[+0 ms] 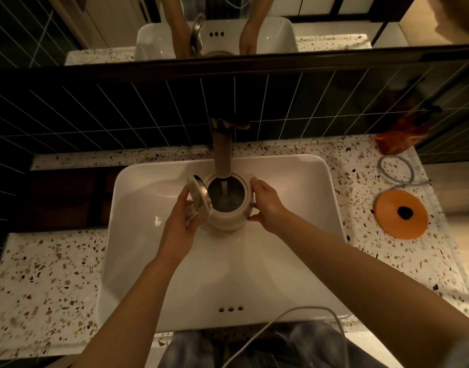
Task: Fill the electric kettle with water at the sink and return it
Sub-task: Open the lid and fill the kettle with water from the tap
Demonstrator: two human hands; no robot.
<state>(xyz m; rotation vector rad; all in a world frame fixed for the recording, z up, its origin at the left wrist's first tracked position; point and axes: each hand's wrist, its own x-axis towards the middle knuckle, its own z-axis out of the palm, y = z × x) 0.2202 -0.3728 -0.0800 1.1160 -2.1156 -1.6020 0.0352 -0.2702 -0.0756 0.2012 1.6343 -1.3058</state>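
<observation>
A cream electric kettle (229,221) is held inside the white sink basin (175,274), right under the faucet spout (222,155). Its hinged lid (200,196) stands open on the left side. Water streams from the spout into the kettle's open mouth. My left hand (181,224) grips the kettle's left side at the handle, below the lid. My right hand (266,205) clasps its right side. The round orange kettle base (400,214) lies on the counter to the right of the sink.
Speckled terrazzo counter (42,288) surrounds the basin. A grey cord loop (396,170) and an orange-red packet (400,136) lie at the back right. A white cable (294,314) crosses the sink's front edge. Dark tiled wall and a mirror rise behind the faucet.
</observation>
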